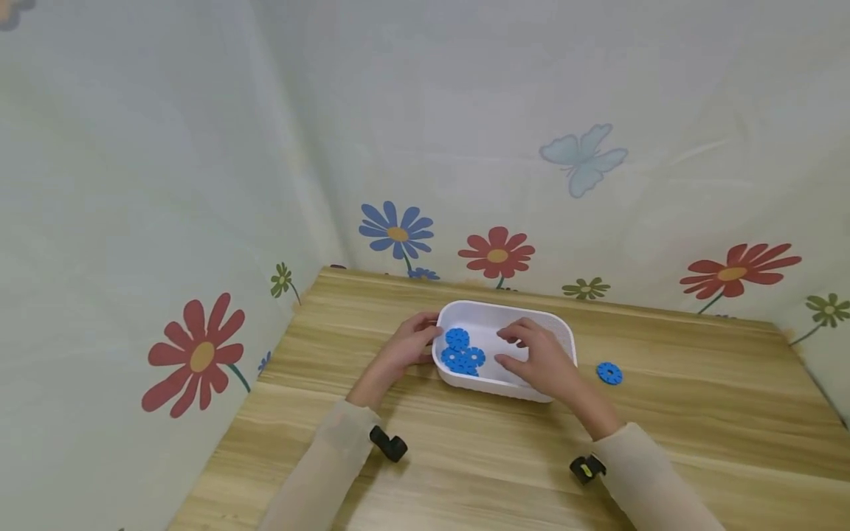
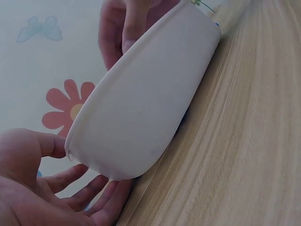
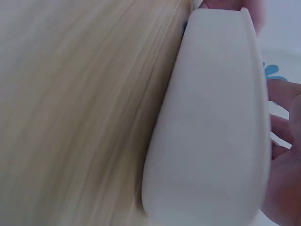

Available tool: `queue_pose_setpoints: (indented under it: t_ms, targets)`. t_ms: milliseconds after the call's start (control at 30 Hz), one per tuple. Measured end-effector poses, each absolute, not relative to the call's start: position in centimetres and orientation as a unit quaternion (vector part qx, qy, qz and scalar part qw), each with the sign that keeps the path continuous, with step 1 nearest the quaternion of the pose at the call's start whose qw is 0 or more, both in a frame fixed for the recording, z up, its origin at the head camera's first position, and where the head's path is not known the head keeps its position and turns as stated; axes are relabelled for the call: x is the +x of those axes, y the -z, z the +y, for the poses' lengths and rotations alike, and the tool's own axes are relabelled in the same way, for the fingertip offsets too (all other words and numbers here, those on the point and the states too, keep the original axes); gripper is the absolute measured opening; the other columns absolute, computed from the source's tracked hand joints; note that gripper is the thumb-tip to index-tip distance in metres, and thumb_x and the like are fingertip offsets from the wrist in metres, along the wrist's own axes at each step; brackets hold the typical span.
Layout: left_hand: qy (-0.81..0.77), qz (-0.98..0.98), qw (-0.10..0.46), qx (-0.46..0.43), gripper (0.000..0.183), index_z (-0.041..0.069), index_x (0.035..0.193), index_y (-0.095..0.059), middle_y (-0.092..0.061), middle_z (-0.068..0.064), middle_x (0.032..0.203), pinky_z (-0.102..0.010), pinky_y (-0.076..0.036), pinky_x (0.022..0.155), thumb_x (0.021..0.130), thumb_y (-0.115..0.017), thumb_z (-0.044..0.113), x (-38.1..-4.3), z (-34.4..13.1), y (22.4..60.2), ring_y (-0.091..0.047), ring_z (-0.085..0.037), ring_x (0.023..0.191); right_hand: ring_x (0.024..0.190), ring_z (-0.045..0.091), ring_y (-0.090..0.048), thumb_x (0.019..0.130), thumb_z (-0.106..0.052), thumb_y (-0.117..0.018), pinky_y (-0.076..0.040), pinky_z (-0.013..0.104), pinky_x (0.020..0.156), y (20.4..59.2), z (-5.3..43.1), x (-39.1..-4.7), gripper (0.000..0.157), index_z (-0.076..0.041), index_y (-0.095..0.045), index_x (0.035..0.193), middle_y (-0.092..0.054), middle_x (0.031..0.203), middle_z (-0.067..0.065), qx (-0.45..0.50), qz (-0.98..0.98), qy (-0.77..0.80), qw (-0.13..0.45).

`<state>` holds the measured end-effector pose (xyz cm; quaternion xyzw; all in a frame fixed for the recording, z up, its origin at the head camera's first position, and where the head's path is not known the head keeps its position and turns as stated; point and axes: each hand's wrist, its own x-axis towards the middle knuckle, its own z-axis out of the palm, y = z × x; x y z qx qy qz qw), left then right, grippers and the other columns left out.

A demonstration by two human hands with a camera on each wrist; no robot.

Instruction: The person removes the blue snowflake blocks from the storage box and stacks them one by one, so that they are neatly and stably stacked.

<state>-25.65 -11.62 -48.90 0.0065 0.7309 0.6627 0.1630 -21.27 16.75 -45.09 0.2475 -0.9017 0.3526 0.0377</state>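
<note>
A white plastic box (image 1: pixel 494 387) with rounded corners sits on the wooden table. Several blue notched plastic discs (image 1: pixel 457 361) lie together inside its left end. My left hand (image 1: pixel 406 346) holds that end, and the left wrist view shows the thumb at the rim and the other fingers against the outer wall. Over the box's right half is my right hand (image 1: pixel 541 361), thumb and fingers bent and apart, with nothing seen between them. The right wrist view shows mostly the outer wall of the box (image 3: pixel 207 117), which hides the fingertips.
One loose blue disc (image 1: pixel 602 375) lies on the table just right of the box. Behind the wooden table (image 1: pixel 697 413) and at its left hang pale curtains (image 1: pixel 432 133) printed with flowers and a butterfly. Each wrist carries a small black camera (image 1: pixel 388 444).
</note>
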Motion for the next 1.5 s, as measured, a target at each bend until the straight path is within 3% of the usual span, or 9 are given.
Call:
queue_pose_setpoints:
  t_ms: [500,1033,1500]
  targets:
    - [-0.657,0.737,0.159,0.000,0.045,0.011,0.153,-0.053,-0.055,-0.015,0.152,-0.044,-0.062,0.093,0.110,-0.057,0.025,-25.5,-11.4,48.7,-0.062,-0.031,0.126,0.110,0.027,-0.060,0.091,-0.017,-0.085,-0.054,0.049,0.104,47.1,13.9,-25.7,0.043,0.000,-0.071,0.128,-0.066,0.117,0.011,0.265,-0.895,-0.345,-0.097]
    - [-0.658,0.735,0.163,-0.007,0.046,0.010,0.155,-0.050,-0.054,-0.016,0.152,-0.044,-0.062,0.095,0.111,-0.055,0.022,-25.2,-11.6,48.5,-0.060,-0.033,0.130,0.120,0.026,-0.052,0.084,-0.020,-0.090,-0.045,0.051,0.115,47.8,13.2,-25.5,0.046,-0.010,-0.073,0.126,-0.059,0.125,0.006,0.260,-0.917,-0.284,-0.103]
    - [-0.662,0.732,0.160,-0.008,0.046,0.011,0.154,-0.052,-0.054,-0.016,0.152,-0.046,-0.061,0.097,0.110,-0.057,0.025,-25.4,-11.6,48.8,-0.060,-0.033,0.130,0.110,0.023,-0.053,0.085,-0.018,-0.089,-0.048,0.048,0.111,48.1,13.2,-25.6,0.040,-0.009,-0.072,0.120,-0.059,0.114,0.003,0.247,-0.921,-0.285,-0.100]
